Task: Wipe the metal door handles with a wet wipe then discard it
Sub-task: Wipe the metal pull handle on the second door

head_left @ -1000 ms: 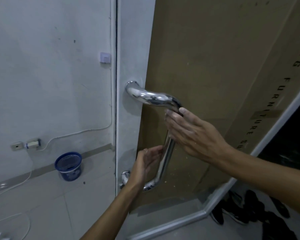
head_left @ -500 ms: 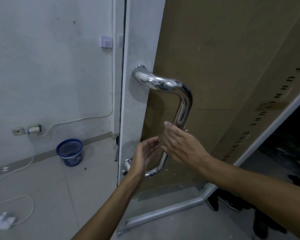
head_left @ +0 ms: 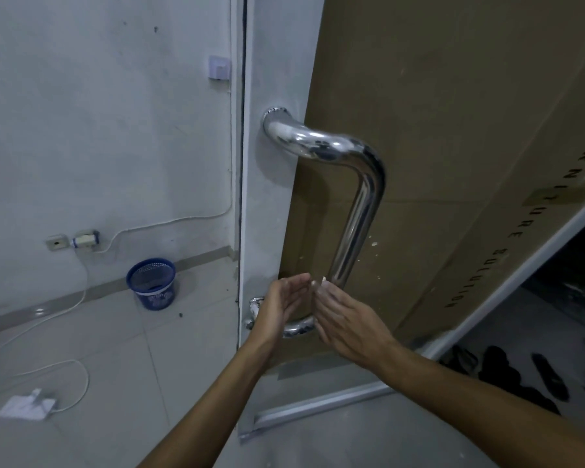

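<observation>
A polished metal door handle (head_left: 358, 211) is fixed to the white edge of a door covered in brown cardboard (head_left: 453, 130). It bends out at the top, runs down, and curves back into the door near my hands. My left hand (head_left: 281, 305) is raised in front of the lower mount, fingers straight, palm facing right. My right hand (head_left: 345, 319) faces it with its back to the camera, fingertips beside the lower end of the bar. The two hands are a finger's width apart. No wipe shows in either hand.
A blue mesh waste basket (head_left: 151, 283) stands on the tiled floor by the wall, left of the door. A crumpled white sheet (head_left: 26, 407) and a white cable (head_left: 65, 400) lie at lower left. Dark shoes (head_left: 520, 373) lie beyond the door at right.
My right hand slid from the handle's upper bend down the bar to its lower end. My left hand stayed by the lower mount. The view shifted so the whole handle shows.
</observation>
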`<action>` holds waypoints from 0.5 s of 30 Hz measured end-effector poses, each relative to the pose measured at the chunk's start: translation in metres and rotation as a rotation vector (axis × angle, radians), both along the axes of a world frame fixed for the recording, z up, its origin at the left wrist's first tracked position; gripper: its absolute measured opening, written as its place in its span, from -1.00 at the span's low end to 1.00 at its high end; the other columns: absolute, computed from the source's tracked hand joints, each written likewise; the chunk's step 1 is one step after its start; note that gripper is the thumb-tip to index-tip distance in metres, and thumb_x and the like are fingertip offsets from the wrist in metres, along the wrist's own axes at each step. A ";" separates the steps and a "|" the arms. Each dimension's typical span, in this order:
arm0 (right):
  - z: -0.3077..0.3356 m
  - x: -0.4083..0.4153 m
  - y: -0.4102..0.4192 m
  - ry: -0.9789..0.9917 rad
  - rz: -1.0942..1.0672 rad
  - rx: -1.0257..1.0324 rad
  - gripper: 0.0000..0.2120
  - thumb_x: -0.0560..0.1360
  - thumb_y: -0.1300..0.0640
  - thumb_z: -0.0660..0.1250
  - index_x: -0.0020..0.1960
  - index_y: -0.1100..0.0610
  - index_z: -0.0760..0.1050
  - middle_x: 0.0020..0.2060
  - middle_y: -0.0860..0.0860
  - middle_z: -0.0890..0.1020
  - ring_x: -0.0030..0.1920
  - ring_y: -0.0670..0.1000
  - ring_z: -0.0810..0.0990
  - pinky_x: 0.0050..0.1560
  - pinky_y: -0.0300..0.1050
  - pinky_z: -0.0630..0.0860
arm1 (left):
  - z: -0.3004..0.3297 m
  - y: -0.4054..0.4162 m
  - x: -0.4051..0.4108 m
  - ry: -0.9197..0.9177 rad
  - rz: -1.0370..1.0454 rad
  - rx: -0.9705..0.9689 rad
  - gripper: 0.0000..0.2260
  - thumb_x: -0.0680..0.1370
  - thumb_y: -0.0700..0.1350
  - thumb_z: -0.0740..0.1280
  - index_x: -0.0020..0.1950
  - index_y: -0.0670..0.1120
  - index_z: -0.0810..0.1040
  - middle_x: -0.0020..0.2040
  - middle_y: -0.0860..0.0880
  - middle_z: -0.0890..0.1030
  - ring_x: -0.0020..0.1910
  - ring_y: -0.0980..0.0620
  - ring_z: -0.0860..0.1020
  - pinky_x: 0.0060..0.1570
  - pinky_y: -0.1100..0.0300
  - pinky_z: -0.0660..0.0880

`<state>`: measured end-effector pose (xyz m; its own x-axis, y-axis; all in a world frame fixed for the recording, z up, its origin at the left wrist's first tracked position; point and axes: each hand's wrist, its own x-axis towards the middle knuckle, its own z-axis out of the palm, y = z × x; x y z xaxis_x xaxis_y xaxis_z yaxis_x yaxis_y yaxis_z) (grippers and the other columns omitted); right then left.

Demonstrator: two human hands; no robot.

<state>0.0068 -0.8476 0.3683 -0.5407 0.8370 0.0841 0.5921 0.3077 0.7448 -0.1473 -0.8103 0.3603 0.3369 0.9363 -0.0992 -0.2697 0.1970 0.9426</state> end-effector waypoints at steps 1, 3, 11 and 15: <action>-0.005 0.001 -0.001 0.028 -0.006 -0.015 -0.54 0.59 -0.02 0.10 0.31 0.21 0.53 0.32 0.16 0.53 0.41 0.08 0.41 0.51 0.00 0.15 | -0.001 0.000 0.000 0.011 -0.006 -0.003 -0.59 0.69 -0.09 -0.09 0.25 -0.12 0.53 0.17 0.00 0.61 0.23 0.08 0.53 0.21 0.32 0.39; -0.014 0.004 -0.004 0.087 -0.009 -0.039 -0.53 0.59 -0.02 0.07 0.32 0.21 0.52 0.34 0.16 0.51 0.43 0.07 0.38 0.53 0.03 0.12 | -0.005 -0.001 0.000 0.046 -0.017 -0.009 -0.59 0.68 -0.09 -0.09 0.24 -0.10 0.53 0.18 0.01 0.60 0.25 0.08 0.52 0.19 0.34 0.38; -0.064 0.006 -0.019 0.404 -0.048 -0.065 -0.48 0.56 -0.08 0.18 0.41 0.18 0.42 0.40 0.08 0.45 0.48 0.01 0.30 0.49 0.03 0.06 | -0.019 0.000 0.004 0.116 -0.092 -0.068 -0.60 0.68 -0.03 -0.11 0.23 -0.01 0.51 0.28 0.01 0.53 0.33 0.03 0.45 0.32 0.22 0.32; -0.089 -0.007 -0.026 0.615 -0.153 -0.087 -0.45 0.57 -0.07 0.06 0.48 0.17 0.32 0.46 0.06 0.37 0.51 0.01 0.24 0.47 0.06 0.09 | -0.027 -0.001 0.005 0.146 -0.143 -0.086 -0.60 0.68 -0.01 -0.11 0.22 0.03 0.51 0.25 0.04 0.54 0.33 0.05 0.46 0.34 0.20 0.31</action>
<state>-0.0006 -0.8732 0.2788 -0.2894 0.9187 0.2690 0.9453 0.2301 0.2310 -0.1426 -0.8109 0.3338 0.4421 0.8660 -0.2339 -0.0954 0.3047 0.9477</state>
